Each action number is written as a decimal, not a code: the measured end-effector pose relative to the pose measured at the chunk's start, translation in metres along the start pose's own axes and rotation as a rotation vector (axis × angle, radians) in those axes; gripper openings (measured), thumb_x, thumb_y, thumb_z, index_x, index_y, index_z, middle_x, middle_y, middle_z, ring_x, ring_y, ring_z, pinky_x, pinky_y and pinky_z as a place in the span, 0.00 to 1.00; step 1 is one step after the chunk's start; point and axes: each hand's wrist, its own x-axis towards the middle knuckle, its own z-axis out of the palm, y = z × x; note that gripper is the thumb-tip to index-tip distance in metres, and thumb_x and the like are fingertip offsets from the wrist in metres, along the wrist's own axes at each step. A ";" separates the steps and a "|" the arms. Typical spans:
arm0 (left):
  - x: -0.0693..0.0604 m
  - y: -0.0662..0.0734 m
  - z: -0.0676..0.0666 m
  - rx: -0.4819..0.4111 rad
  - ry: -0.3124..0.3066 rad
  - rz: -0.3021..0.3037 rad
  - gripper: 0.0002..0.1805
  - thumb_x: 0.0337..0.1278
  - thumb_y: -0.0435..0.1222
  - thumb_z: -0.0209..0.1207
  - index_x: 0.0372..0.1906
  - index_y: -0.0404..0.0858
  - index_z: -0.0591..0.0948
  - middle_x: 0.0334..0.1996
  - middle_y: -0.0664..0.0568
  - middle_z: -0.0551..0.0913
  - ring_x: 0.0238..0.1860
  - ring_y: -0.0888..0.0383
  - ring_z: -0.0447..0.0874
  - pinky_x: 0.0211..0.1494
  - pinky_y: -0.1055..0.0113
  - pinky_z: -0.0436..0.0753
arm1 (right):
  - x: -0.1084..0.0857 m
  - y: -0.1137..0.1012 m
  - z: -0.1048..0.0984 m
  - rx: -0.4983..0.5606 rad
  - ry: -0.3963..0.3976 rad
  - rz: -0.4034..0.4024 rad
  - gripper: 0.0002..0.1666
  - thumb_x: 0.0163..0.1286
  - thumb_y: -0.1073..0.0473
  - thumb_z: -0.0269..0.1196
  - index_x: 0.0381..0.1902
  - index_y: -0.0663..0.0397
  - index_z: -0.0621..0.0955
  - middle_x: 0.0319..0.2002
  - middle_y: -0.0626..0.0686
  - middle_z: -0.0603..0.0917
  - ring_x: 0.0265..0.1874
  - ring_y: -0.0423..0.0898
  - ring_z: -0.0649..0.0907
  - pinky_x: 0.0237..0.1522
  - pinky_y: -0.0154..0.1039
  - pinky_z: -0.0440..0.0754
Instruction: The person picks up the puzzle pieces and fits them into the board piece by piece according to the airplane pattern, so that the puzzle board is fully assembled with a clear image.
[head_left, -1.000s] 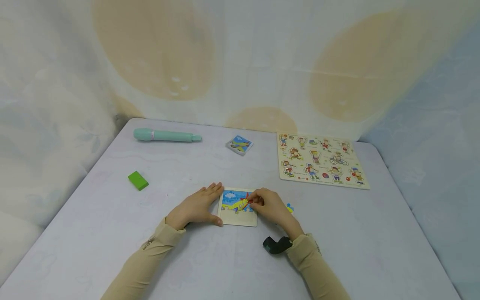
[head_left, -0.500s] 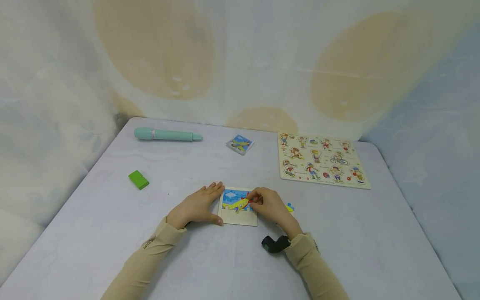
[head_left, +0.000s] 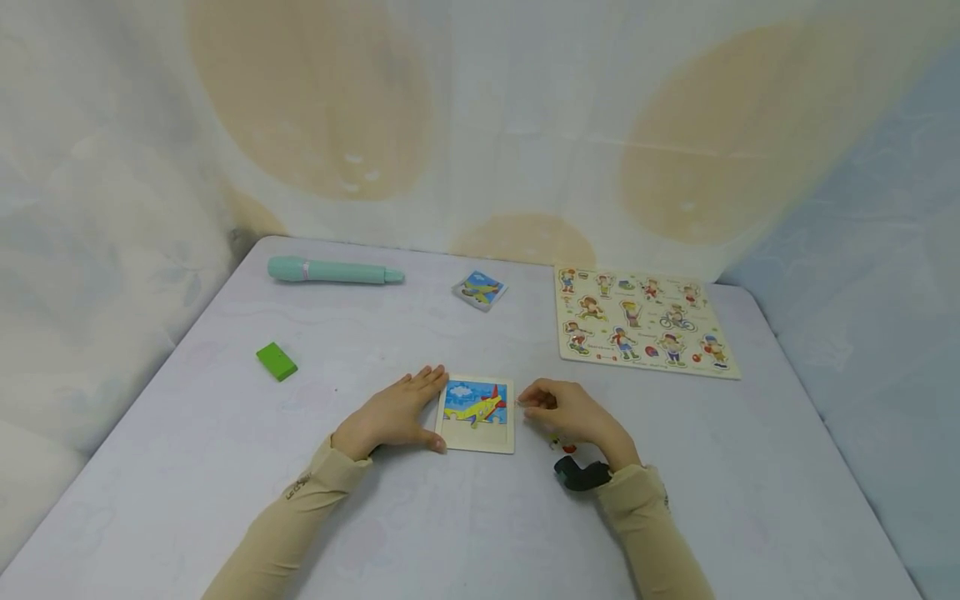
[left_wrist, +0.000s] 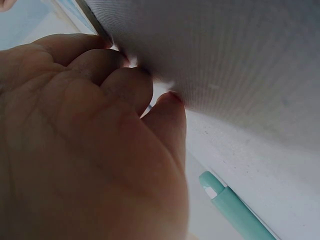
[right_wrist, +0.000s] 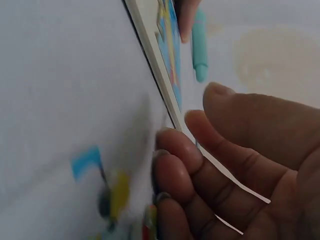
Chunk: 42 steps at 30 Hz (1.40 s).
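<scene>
A small framed puzzle (head_left: 476, 438) lies on the table, its upper part filled with a yellow and red airplane on blue; the lower strip is bare wood. My left hand (head_left: 395, 412) rests flat at its left edge, fingers spread and thumb by the lower left corner. My right hand (head_left: 573, 415) hovers just right of the frame, fingers loosely bent, nothing visible between thumb and fingers. Loose puzzle pieces (head_left: 567, 448) lie partly hidden under it. In the right wrist view, blurred loose pieces (right_wrist: 119, 195) show beside the fingertips.
A teal microphone-shaped object (head_left: 337, 272) lies at the back left, with a green block (head_left: 277, 362) nearer. At the back middle sits a small airplane picture card (head_left: 481, 290). A large wooden board with figures (head_left: 645, 323) lies at the back right.
My right hand has let go of the puzzle's upper right area and moved right, uncovering the red tail and the frame's right edge. My left hand has stayed in place.
</scene>
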 end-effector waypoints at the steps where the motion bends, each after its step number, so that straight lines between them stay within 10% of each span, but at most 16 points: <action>1: 0.000 0.000 0.000 0.002 -0.001 -0.002 0.61 0.40 0.56 0.72 0.76 0.36 0.53 0.78 0.47 0.50 0.79 0.49 0.45 0.80 0.51 0.50 | -0.002 0.002 -0.003 -0.004 -0.004 -0.001 0.10 0.68 0.58 0.62 0.46 0.51 0.82 0.37 0.49 0.82 0.36 0.42 0.78 0.39 0.35 0.78; 17: -0.001 0.000 0.001 0.001 0.002 0.003 0.61 0.40 0.57 0.72 0.76 0.36 0.53 0.78 0.46 0.50 0.79 0.49 0.45 0.80 0.50 0.51 | -0.022 0.018 -0.027 -0.107 -0.114 -0.058 0.26 0.47 0.62 0.77 0.46 0.56 0.81 0.45 0.52 0.80 0.48 0.47 0.77 0.51 0.41 0.79; 34: -0.002 -0.001 0.000 0.008 0.013 0.023 0.61 0.40 0.58 0.71 0.76 0.34 0.54 0.77 0.44 0.51 0.78 0.47 0.46 0.80 0.49 0.52 | -0.005 0.019 -0.011 -0.114 0.089 -0.004 0.08 0.58 0.60 0.70 0.34 0.54 0.82 0.31 0.49 0.79 0.33 0.43 0.73 0.37 0.35 0.71; 42: -0.003 0.002 -0.002 -0.001 0.008 0.021 0.61 0.40 0.57 0.71 0.75 0.34 0.54 0.77 0.43 0.51 0.78 0.46 0.47 0.79 0.48 0.52 | -0.006 0.020 -0.013 -0.092 0.055 0.017 0.17 0.53 0.60 0.74 0.38 0.56 0.81 0.35 0.51 0.78 0.37 0.44 0.74 0.42 0.37 0.72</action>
